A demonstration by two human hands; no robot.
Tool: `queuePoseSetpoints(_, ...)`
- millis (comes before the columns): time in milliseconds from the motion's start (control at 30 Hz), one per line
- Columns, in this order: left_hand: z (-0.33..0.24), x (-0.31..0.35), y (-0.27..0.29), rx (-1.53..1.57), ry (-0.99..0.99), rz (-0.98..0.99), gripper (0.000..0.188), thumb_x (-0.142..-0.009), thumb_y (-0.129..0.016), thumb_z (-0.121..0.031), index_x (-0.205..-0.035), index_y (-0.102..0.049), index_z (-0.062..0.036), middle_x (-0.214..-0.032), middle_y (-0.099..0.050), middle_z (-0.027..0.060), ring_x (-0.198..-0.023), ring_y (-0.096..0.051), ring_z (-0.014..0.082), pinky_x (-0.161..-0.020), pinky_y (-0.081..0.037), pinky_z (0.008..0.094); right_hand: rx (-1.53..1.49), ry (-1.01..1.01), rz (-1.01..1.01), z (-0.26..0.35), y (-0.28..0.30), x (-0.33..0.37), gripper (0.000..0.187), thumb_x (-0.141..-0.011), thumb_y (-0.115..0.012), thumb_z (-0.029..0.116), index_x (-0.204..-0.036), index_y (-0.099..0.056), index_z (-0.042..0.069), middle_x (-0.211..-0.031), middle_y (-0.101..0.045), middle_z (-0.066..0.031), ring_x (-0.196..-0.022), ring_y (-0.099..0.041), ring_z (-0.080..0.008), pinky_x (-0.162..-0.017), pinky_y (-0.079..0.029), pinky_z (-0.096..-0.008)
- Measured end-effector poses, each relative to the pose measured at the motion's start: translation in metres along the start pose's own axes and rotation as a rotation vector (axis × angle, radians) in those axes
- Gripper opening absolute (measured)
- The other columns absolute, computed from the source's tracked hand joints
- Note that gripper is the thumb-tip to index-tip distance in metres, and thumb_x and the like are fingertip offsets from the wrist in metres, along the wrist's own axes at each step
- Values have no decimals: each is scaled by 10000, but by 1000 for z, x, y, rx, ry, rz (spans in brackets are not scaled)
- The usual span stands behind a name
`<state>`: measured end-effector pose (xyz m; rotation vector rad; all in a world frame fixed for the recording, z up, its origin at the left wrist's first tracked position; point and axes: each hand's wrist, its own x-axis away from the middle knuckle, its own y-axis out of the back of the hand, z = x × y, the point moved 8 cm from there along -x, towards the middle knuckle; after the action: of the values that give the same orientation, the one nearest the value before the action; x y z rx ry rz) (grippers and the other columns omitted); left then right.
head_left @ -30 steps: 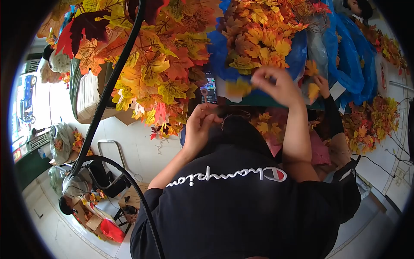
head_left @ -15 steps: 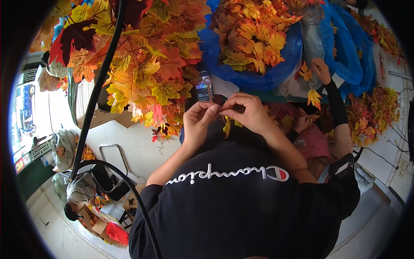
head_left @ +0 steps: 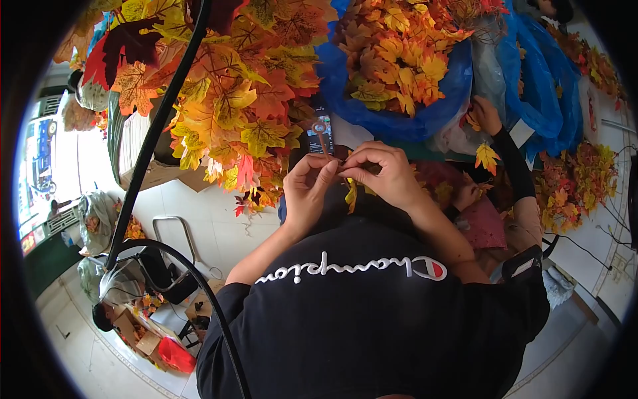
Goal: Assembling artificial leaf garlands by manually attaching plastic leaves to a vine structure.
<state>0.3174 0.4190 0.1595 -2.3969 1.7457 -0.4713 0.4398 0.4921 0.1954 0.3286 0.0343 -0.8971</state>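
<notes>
Clear of the bag rim (head_left: 402, 130), left hand (head_left: 308, 189) and right hand (head_left: 383, 174) pinch something thin (head_left: 341, 164) above a leaf (head_left: 351, 195).

The left hand (head_left: 309, 189) and right hand (head_left: 382, 174) meet before 1 phone (head_left: 327, 126), branches (head_left: 226, 100) left of it, 1 leaf-filled bag (head_left: 400, 128) right.

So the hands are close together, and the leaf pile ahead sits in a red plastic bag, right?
Not red: the plastic bag is blue in the head view. The left hand and right hand are close together, leaf pile ahead.
</notes>
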Motion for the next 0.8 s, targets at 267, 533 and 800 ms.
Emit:
queuePoseSetpoints(267,2,-1,3,9,14,5,92,-892,-574,-38,-925,-572,47,-936,-607,74,-818,-612,119,-746,-524,250,17,38,-21,3,1,0,159,-709,-743,66,-806,-635,0,-775,-616,-75,-672,-602,-191,-591,-472,-267)
queuePoseSetpoints(533,-3,-1,1,40,-9,1,81,-898,-558,-29,-922,-567,48,-967,-602,86,-859,-604,126,-761,-526,258,27,28,-27,3,1,-2,155,-701,-742,79,-799,-641,14,-762,-622,-71,-690,-606,-217,-610,-477,-290)
queuePoseSetpoints(800,-1,-3,0,47,6,11,85,-896,-561,-29,-924,-566,51,-954,-598,80,-859,-603,126,-771,-528,262,88,67,-27,6,1,-5,156,-696,-746,117,-785,-645,37,-760,-625,-62,-712,-598,-233,-644,-467,-311)
